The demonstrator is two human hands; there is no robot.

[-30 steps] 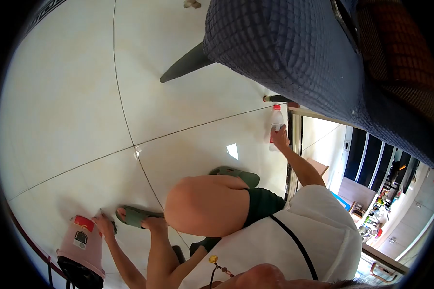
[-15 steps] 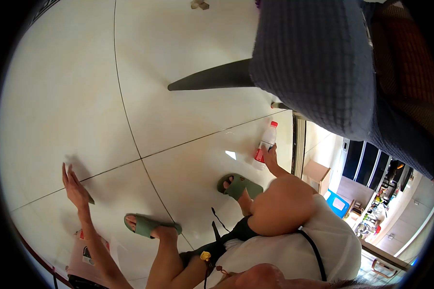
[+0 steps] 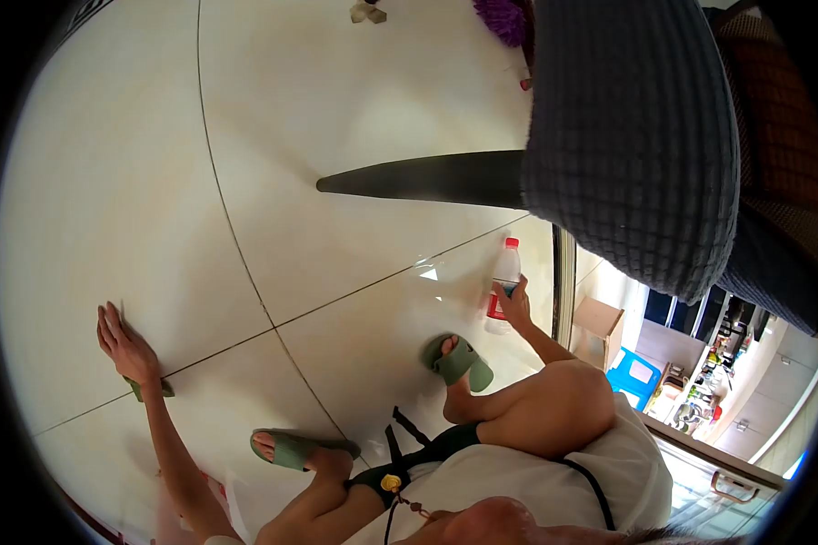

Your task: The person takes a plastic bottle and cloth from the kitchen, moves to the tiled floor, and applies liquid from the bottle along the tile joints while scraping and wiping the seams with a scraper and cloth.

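Observation:
My left hand (image 3: 125, 347) is low over the floor tiles at the left, its fingers stretched out. A small green thing (image 3: 152, 389) shows under the heel of this hand, too small to make out. Near the door threshold my right hand (image 3: 516, 304) is wrapped round a clear plastic bottle (image 3: 507, 263) with a red cap and a red label. The bottle's cap points toward the chair.
A chair with a grey-blue cover (image 3: 632, 136) and a dark leg (image 3: 418, 179) fills the upper right. My green slippers (image 3: 291, 450) are on the tiles. Beyond the threshold are a blue stool (image 3: 633, 377) and a cardboard-coloured box (image 3: 598, 320). A purple fluffy thing (image 3: 500, 20) lies at the top.
My left hand has moved away from the pink bin, up and left across the floor. My right hand still holds the bottle, shifted slightly lower and left. The bin is now mostly hidden behind my arm.

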